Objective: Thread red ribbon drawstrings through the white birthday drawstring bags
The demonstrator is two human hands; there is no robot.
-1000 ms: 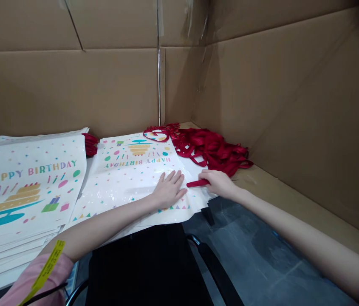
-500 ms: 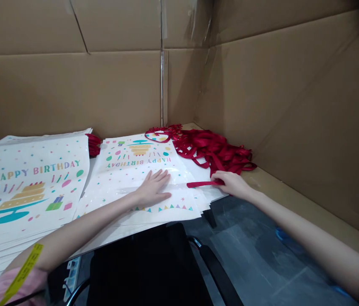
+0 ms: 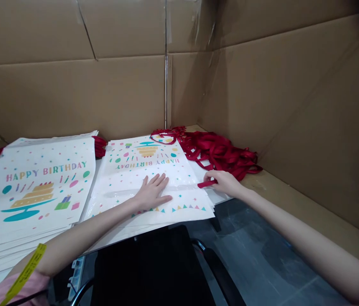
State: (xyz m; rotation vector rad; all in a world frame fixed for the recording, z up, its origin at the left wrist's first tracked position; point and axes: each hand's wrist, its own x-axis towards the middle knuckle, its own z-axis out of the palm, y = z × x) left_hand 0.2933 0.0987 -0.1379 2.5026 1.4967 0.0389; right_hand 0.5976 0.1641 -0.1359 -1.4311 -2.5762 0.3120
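My left hand [image 3: 153, 193] lies flat with fingers spread on a white printed birthday sheet [image 3: 185, 204], whose lettering appears upside down. At the sheet's right edge my right hand [image 3: 225, 182] pinches a short length of red ribbon [image 3: 206, 184]. The ribbon's left end touches or overlaps the sheet's edge; its other end is hidden in the fingers. Behind my right hand sits a heap of red ribbons [image 3: 220, 151], and a thin red loop [image 3: 163, 139] lies across the sheet's far corner.
A stack of upright-facing printed sheets [image 3: 47, 153] stands at left, with more red ribbon [image 3: 100, 146] sticking out behind. Brown cardboard walls [image 3: 128, 93] enclose the back and right. A black chair [image 3: 150, 267] is at the table's front edge.
My right hand has drawn the ribbon slightly back, so less of it shows at the sheet's edge. My left hand stays flat on the sheet. The view has shifted slightly.
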